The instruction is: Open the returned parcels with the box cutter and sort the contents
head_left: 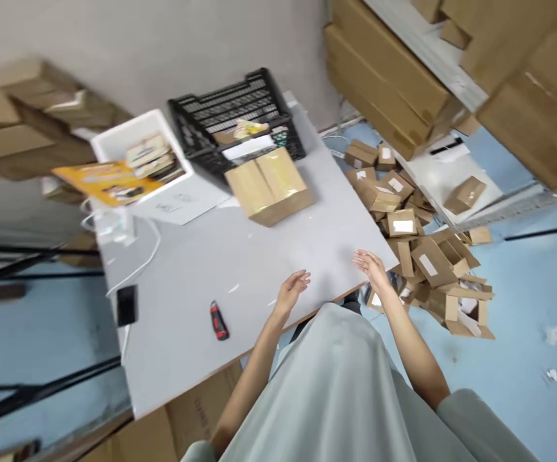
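My left hand [292, 289] hovers open over the near edge of the grey table [201, 269], palm turned inward, holding nothing. My right hand [371, 266] is open too, fingers stretched, at the table's right corner. Between and beyond them lies bare tabletop. A sealed brown cardboard box [269, 185] with glossy tape stands further back, well clear of both hands. A red and black utility knife [219, 319] lies left of my left hand.
A black plastic crate [201, 119] and a white bin [119, 135] with booklets stand at the back. A phone [126, 305] and white cable lie left. Several small cardboard boxes [423, 250] are heaped on the blue floor at right, under shelves of large cartons [384, 70].
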